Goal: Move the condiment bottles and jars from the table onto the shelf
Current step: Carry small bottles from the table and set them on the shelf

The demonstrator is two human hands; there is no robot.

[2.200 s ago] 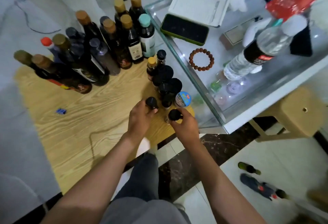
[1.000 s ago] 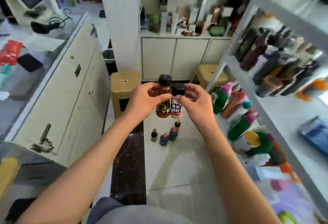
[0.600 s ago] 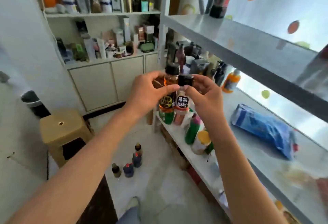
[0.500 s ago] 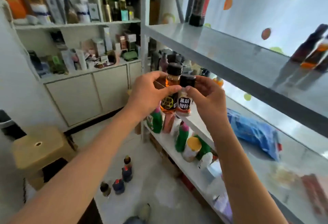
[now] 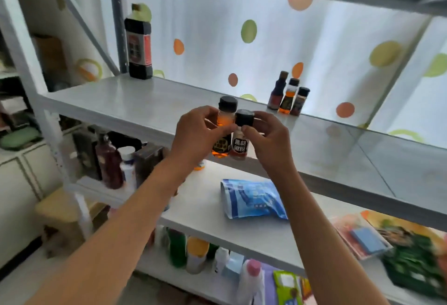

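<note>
Shelf (image 5: pixel 169 101) is seen across mid frame. At centre, an amber bottle (image 5: pixel 222 133) is pinched by the left hand (image 5: pixel 193 133), and touching it, a pepper jar (image 5: pixel 240 140) is pinched below its cap by the right hand (image 5: pixel 266 138), both raised before the shelf edge.

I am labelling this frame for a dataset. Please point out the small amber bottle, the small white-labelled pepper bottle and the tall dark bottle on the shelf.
Small amber bottle with black cap (image 5: pixel 222 121): head view, glowing neck.
Small white-labelled pepper bottle with black cap (image 5: pixel 239 145): head view, label.
Tall dark bottle on the shelf (image 5: pixel 138 46): head view, label.
</note>
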